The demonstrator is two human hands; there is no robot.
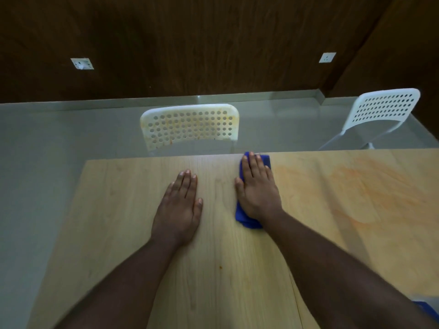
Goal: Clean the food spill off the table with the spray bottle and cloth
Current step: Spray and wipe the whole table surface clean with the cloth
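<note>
A folded blue cloth (247, 220) lies on the light wooden table (118, 210) near its far edge. My right hand (257, 191) presses flat on the cloth with straight fingers. Flat on the bare wood to the left of it rests my left hand (181, 205), fingers straight, holding nothing. An orange smeared food stain (356, 186) spreads over the table's right part, just right of the cloth. A tiny orange speck (220, 266) sits nearer to me. No spray bottle is in view.
A white perforated chair (190, 125) with orange stains stands behind the table's far edge. A second white chair (382, 110) is at the back right. Grey floor lies to the left and beyond. A blue object (427, 309) shows at the bottom right.
</note>
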